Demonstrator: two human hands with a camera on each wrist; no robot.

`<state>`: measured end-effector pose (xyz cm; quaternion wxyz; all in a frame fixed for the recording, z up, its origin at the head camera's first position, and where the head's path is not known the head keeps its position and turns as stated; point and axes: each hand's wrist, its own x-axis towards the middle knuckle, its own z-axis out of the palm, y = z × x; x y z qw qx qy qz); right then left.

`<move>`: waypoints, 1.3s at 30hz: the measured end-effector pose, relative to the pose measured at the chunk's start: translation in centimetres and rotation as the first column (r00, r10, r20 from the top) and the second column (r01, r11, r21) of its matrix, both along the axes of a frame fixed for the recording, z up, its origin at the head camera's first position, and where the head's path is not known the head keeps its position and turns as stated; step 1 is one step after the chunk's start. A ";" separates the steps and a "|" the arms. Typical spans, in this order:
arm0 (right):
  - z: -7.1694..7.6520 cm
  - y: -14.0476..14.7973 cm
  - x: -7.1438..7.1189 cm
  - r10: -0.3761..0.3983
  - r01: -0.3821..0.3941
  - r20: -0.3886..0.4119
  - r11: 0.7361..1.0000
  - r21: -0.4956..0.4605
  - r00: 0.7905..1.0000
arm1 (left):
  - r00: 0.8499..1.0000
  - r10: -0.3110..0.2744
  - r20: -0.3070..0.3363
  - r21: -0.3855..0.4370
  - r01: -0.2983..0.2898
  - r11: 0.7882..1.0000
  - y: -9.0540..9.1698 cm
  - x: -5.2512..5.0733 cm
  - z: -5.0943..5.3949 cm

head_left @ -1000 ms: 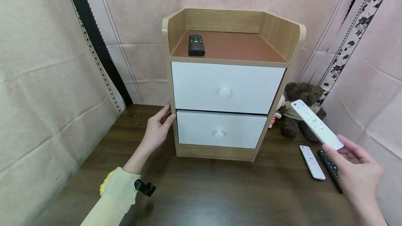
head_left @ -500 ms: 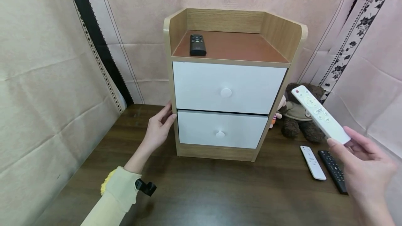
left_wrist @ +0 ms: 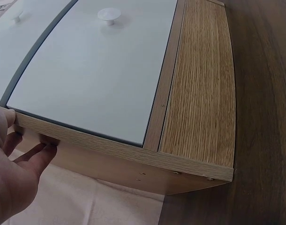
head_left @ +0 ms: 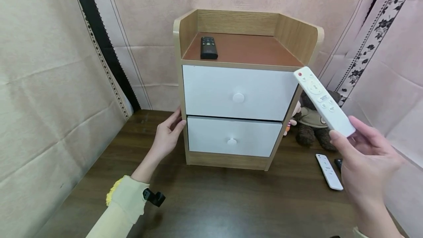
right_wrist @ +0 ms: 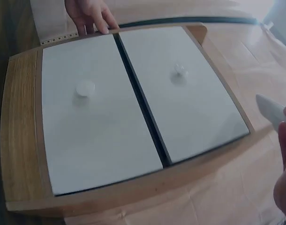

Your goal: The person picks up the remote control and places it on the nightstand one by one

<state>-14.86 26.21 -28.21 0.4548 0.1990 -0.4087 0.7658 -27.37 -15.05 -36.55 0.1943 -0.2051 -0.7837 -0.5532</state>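
Observation:
My right hand [head_left: 371,157] pinches the lower end of a white remote [head_left: 324,100], raised and tilted beside the cabinet's right edge. In the right wrist view, part of that remote [right_wrist: 270,110] shows at the right. My left hand [head_left: 165,133] touches the left side of the small cabinet [head_left: 228,160], fingers on the side panel and thumb by the front edge; the left wrist view shows this hand [left_wrist: 16,173] too. On the cabinet's brown top shelf lies a black remote [head_left: 209,48]. Both white drawers, upper [head_left: 211,87] and lower [head_left: 208,135], are closed.
A second white remote [head_left: 329,172] lies on the dark wooden table [head_left: 211,201] at the right. A black remote [head_left: 338,163] beside it is mostly hidden by my right hand. Behind them sit a brown teddy bear [head_left: 308,118] and a small pink toy [head_left: 290,123]. Pale cloth hangs around.
My right hand has carried the white remote up and, since half a second ago, leftward toward the cabinet, covering more of the black remote on the table. My left hand stays on the cabinet.

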 end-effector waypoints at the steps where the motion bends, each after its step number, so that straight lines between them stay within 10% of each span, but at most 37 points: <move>1: 0.2 -0.4 -0.3 -0.020 0.020 -0.007 1.000 0.021 1.000 | 1.000 -0.001 0.001 0.001 0.001 1.000 0.0 0.0 0.0; 8: 2.1 -2.3 -1.9 -0.215 0.213 0.001 0.964 0.157 0.977 | 1.000 -0.012 0.008 0.011 0.012 1.000 0.2 -0.1 0.1; 19: 7.7 -5.1 -5.5 -0.456 0.390 0.078 0.827 0.405 0.886 | 1.000 -0.009 0.010 0.004 0.009 1.000 0.1 -0.1 0.2; 33: 10.9 -9.7 -9.8 -0.480 0.391 0.060 0.774 0.498 0.875 | 1.000 -0.006 0.005 0.012 0.006 1.000 -0.3 0.0 0.1; 39: 11.1 -11.2 -11.0 -0.569 0.542 -0.172 0.581 0.607 0.804 | 1.000 -0.008 0.003 0.014 0.008 1.000 -0.2 -0.1 -0.1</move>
